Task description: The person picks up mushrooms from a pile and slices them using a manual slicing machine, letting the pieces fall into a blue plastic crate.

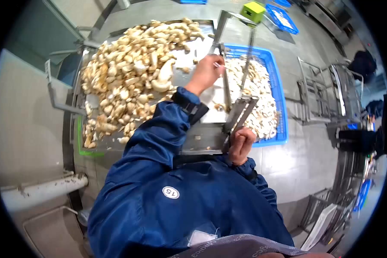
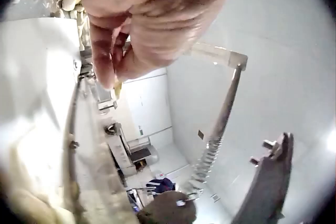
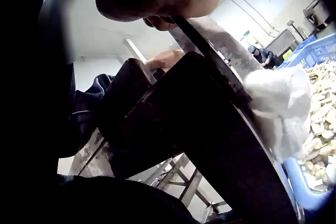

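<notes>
My left hand (image 1: 205,74) is over the white board beside the metal slicer frame (image 1: 241,111). Its thumb and fingertips pinch a small pale yellowish piece (image 2: 118,88), too small to make out its kind. At the frame's near end, my right hand (image 1: 242,145) has its fingers curled round the slicer handle; most of the handle is hidden by the hand. A dark metal bar (image 3: 210,50) runs out from under that hand in the right wrist view. Whole pale-brown mushrooms (image 1: 129,64) are heaped left of my left hand. A coil spring (image 1: 247,60) stands on the slicer.
Right of the slicer, a blue basket (image 1: 281,99) holds many sliced mushrooms (image 1: 264,114). A bright green box (image 1: 253,12) stands beyond the slicer's far end. Metal racks (image 1: 316,92) stand at the right, with people farther off. White cloth or plastic (image 3: 278,103) hangs near the basket.
</notes>
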Demonstrator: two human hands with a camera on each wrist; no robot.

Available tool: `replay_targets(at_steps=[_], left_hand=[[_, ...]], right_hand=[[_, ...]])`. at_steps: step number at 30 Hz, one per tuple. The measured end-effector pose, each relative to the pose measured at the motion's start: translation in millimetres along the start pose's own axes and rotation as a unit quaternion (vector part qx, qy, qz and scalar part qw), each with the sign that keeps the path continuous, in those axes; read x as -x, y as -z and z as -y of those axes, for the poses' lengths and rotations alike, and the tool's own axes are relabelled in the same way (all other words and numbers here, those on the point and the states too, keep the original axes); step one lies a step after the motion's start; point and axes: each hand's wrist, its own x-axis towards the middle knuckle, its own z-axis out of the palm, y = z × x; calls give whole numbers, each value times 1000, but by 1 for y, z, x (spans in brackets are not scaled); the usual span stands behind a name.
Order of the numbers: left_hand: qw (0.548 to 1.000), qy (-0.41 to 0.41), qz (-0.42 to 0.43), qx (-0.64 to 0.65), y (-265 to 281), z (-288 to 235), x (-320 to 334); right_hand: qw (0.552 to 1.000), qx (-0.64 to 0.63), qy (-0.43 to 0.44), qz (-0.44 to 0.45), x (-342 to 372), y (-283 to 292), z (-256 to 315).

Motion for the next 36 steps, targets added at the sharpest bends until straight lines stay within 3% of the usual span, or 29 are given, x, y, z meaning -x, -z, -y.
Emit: replay_targets(at_steps=[1,3,5,7,8,9,10,13,15,17,19,22,23,25,27,29,31,33,36], left_hand=[[999,-51,10,10,1,-23,2],[996,-42,72,-25,10,-44,0],[981,-102,13,-166,24,-26,-7],[949,-59,-55,-305,65,-28,-4],[917,58,-62,-390,85,-32,-7],[891,61,-121,-434,105,-4,-11],[850,80,-142,-500,124,-12,-4],[842,156,-159,-492,148,4,11],[839,156,-137,-502,150,12,17],[824,100,-139,-540,149,24,21],[842,157,-101,-506,147,13,22],[875,120,-137,-448,139,-9,34],[908,115,-163,-369,130,2,31],[967,102,-135,-191,106,-18,39],[987,110,-81,-83,65,4,31],[980,198,-16,20,32,-1,23],[979,201,-2,24,2,14,12],[995,94,-7,-36,-18,38,11],[996,90,-21,-12,-33,44,15]], right_hand=[[1000,17,2,-5,-4,-3,4],[1000,4,9,2,-2,-2,-1],[1000,12,16,1,-3,-1,-1],[1000,15,6,16,-2,3,-2],[1000,15,6,11,-2,2,-3],[1000,14,3,7,0,1,-3],[1000,4,7,-4,-1,-2,-2],[1000,-4,2,-11,-3,-5,2],[1000,4,12,-3,-3,-3,-3],[1000,-9,2,-3,-3,-4,1],[999,-15,-28,-5,-4,-5,8],[999,-9,-38,-14,-3,-6,7],[999,-11,-37,-19,-3,-7,6],[999,-3,-37,-35,1,-6,-2],[998,21,-53,-24,1,-4,1],[997,50,-38,-50,-3,-9,7],[998,49,-34,-28,-1,-6,4],[997,51,-42,-36,-3,-9,9],[994,93,-27,-41,-4,-10,9]])
